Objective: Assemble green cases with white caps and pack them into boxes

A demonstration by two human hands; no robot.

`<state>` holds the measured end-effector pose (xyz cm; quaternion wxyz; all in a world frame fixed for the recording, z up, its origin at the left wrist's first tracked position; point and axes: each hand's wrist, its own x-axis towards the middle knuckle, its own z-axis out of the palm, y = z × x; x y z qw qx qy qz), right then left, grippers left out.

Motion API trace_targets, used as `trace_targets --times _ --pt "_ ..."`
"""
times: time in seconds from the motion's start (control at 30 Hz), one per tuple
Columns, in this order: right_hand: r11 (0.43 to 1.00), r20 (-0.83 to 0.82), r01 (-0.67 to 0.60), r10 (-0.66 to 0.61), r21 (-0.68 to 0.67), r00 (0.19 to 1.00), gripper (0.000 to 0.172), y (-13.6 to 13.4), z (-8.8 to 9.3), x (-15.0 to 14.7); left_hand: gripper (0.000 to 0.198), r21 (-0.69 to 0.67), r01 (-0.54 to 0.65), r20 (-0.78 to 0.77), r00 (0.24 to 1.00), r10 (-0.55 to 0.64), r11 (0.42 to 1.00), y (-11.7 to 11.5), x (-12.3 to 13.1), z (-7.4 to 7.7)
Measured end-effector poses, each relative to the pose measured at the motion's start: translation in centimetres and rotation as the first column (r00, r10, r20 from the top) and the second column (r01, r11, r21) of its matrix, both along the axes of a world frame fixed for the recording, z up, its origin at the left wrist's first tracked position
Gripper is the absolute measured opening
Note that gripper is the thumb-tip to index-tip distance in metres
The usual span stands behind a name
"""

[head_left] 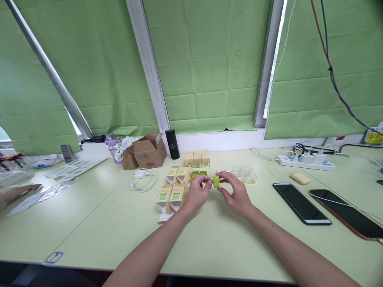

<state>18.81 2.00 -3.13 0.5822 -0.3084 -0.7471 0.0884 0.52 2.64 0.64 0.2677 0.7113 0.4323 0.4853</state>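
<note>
My right hand (235, 193) pinches a small yellow-green case (216, 181) between thumb and fingers, a little above the table. Close beside it, my left hand (198, 192) has its thumb and fingertips pressed together; what they grip, if anything, is too small to make out. Just behind the left hand lie more small green cases (198, 173). To its left stand several opened cardboard boxes (163, 198) with green squares on them and white flaps folded out. Beyond my right hand sit clear plastic cups (245, 175) with yellow bits inside.
Closed small cardboard boxes (197, 158) stand farther back, near a black bottle (172, 144) and a brown carton (150, 150). Phones (301, 203) and a power strip (306, 162) are at the right. A white cable (144, 181) lies left. Another person's hand (20, 193) rests far left.
</note>
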Motion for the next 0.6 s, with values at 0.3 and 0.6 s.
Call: trace_targets --times 0.3,0.6 --pt "1.000 -0.014 0.001 -0.001 -0.013 1.000 0.046 -0.06 0.10 -0.01 0.017 -0.023 -0.018 -0.006 1.000 0.018 1.000 0.01 -0.10 0.06" --pt "1.000 -0.014 0.006 -0.006 -0.001 1.000 0.045 0.15 -0.06 0.10 0.019 -0.022 -0.020 -0.021 1.000 0.020 1.000 -0.34 -0.18 0.57"
